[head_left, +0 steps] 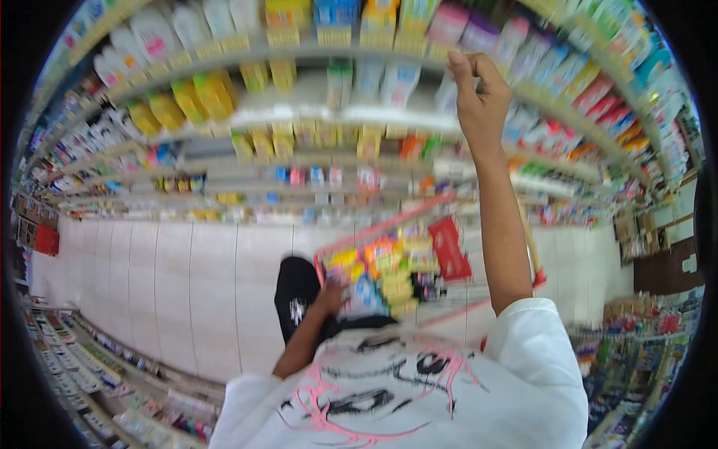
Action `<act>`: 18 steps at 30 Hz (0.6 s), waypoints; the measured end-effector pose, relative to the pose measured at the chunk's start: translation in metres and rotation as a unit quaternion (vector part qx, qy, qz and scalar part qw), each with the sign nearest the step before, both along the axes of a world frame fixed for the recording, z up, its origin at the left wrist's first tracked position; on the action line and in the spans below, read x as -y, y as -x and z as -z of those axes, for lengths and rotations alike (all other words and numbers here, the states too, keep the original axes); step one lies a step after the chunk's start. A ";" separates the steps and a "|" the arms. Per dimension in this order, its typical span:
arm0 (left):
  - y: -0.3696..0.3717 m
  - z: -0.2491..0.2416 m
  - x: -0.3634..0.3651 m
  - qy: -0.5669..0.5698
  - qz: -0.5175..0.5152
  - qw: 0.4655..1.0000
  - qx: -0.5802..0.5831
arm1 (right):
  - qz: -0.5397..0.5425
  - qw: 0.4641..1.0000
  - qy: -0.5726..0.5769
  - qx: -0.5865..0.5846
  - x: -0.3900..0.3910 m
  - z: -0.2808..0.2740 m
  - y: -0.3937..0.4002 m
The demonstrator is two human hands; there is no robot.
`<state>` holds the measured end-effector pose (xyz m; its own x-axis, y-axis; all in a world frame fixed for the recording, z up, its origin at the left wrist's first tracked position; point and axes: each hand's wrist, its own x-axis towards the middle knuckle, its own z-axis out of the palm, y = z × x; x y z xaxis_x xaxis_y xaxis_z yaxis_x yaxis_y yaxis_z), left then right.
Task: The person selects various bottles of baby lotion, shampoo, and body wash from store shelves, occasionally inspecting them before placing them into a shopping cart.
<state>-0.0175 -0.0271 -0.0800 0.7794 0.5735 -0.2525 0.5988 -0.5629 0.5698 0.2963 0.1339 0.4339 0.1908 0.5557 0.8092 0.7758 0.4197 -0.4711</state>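
Note:
My right hand [482, 101] is raised at the end of an outstretched arm, in front of the upper shelf edge [419, 56]. Its fingers are curled and closed; whatever they may hold is too small or hidden to make out. Low in the view, my left hand [331, 299] rests by the near left side of a red-edged shopping cart [381, 228], next to a blue-and-white pack [364, 298]. Blur hides whether its fingers grip anything. Yellow packs [396, 288], an orange pack [382, 255] and dark items [428, 286] lie in the cart.
Shelves ahead carry white bottles [153, 34], yellow bottles [213, 93], a blue pack [336, 13] and pink-lidded tubs [449, 22]. A red panel [449, 249] is at the cart's far end. Pale floor tiles [172, 277] run left; another shelf row [112, 367] stands lower left.

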 end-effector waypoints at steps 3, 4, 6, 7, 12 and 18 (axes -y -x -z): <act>-0.003 -0.036 0.007 -0.006 -0.021 1.000 -0.018 | -0.006 0.986 0.161 -0.038 0.072 0.136 0.010; -0.009 -0.048 0.009 -0.036 0.009 0.994 -0.101 | -0.012 0.984 0.176 0.013 0.095 0.194 0.005; -0.014 -0.037 0.021 -0.090 0.053 0.974 -0.203 | 0.010 0.915 0.400 -0.055 0.171 0.305 0.006; -0.018 -0.030 0.022 -0.160 0.091 0.939 -0.292 | 0.009 0.859 0.509 -0.047 0.220 0.361 0.003; -0.041 -0.007 0.011 -0.099 0.078 0.950 -0.286 | -0.010 0.822 0.569 -0.010 0.307 0.430 0.026; -0.062 0.033 -0.008 -0.046 0.066 0.978 -0.190 | -0.004 0.784 0.618 -0.056 0.287 0.497 0.039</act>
